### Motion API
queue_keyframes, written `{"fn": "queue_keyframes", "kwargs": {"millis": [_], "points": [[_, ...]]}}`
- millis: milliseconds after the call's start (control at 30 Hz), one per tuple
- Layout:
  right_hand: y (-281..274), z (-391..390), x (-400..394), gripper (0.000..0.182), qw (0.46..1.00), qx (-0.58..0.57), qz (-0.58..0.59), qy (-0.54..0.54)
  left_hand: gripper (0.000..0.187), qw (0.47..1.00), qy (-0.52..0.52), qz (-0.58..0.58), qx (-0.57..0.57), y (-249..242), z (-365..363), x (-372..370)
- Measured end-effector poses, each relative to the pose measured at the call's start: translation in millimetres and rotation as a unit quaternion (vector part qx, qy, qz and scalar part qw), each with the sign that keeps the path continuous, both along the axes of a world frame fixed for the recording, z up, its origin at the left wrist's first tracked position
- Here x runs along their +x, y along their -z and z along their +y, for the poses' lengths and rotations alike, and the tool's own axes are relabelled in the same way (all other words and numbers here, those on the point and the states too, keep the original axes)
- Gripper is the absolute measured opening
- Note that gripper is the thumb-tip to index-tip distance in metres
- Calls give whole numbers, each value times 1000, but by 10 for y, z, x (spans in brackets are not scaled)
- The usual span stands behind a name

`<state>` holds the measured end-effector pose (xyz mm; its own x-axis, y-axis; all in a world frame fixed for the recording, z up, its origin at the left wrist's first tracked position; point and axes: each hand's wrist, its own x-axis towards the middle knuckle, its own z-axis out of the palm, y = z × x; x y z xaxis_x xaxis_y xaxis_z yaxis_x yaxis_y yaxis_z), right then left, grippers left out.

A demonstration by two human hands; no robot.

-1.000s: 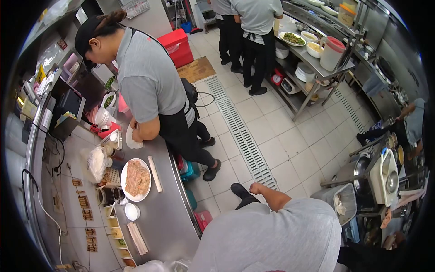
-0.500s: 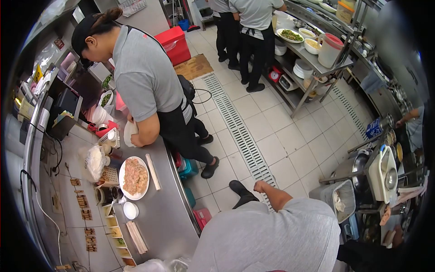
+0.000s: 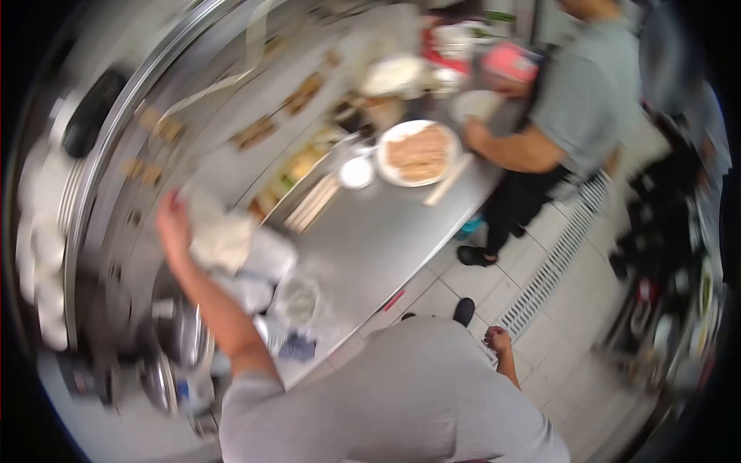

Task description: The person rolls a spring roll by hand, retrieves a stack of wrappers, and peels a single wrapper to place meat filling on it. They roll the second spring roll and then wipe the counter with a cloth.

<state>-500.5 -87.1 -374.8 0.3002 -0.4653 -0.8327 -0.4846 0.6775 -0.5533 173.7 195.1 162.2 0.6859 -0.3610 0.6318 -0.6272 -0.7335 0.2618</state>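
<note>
My left hand [image 3: 173, 217] is stretched out at the left, beside pale plastic bags [image 3: 224, 235] on the steel counter [image 3: 370, 239]. Motion smears its fingers, so their pose and any contact are unclear. Low on my right side, my right hand [image 3: 498, 339] hangs over the floor with curled fingers and nothing visible in it. A white plate of pinkish minced filling [image 3: 417, 153] lies farther along the counter. Near it are a small white bowl [image 3: 356, 173], a pale rolling pin [image 3: 448, 180] and several pale sticks [image 3: 312, 203].
A co-worker [image 3: 583, 100] stands at the counter's far end, hands on a pale round item [image 3: 476, 106]. Condiment trays [image 3: 297, 164] line the counter's back edge. Metal bowls [image 3: 177, 332] are at the lower left. A floor drain [image 3: 552, 255] runs along the right.
The view has swung left, so the counter now fills the middle and the co-worker appears at the upper right. My left arm has come into view, reaching out; my right hand remains low.
</note>
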Motion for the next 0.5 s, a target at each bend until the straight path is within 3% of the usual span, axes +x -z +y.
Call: {"fn": "queue_keyframes", "kwargs": {"millis": [67,133,200,267,333,400,467,500], "points": [[-327,-332,354,20,993,-114,-35,4,28,997,55,-14,-45,-256,-378,-507],[-845,-783,797,23,966,-200,-118,-114,26,985,144,19,-97,-452,-587,-911],[-1547,-1098,1403,27,900,-318,-193,-228,25,947,257,81,-177,-513,-706,-1163],[-2317,-1144,2014,31,859,-304,-318,-262,25,938,266,92,-200,-501,-745,-1450],[-3015,-1144,2529,42,818,-262,-369,-356,25,918,294,125,-237,-379,-816,-1634],[-3459,-979,2993,60,776,-237,-448,-375,25,861,367,176,-306,-187,-876,-1782],[-3755,-749,3345,75,758,-119,-541,-345,26,842,347,226,-345,30,-956,-2009],[-3785,-603,3519,75,760,-123,-541,-339,25,831,358,236,-354,204,-953,-2046]]}}
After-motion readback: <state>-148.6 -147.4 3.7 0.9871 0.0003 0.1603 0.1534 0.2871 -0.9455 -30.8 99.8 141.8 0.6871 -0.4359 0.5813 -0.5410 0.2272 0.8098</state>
